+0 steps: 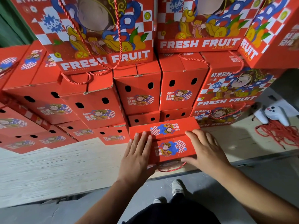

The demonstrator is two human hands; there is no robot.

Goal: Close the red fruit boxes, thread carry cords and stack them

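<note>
At lower centre of the head view, my left hand (137,156) and right hand (204,151) lie flat, fingers straight, on a closed red box (168,139) on a pale wooden platform (64,168). Stacked boxes (97,102) fill the upper frame; grey floor (32,214) runs below.

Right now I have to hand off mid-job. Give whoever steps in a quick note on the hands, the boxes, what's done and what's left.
Left hand: open, flat on the left side of the red box.
Right hand: open, pressing its right side.
That box sits on the wooden platform, flaps down, with a red cord loop hanging at its near edge.
Done: many closed boxes stacked behind.
Left: stack this one; spare cords lie at the right.
</note>
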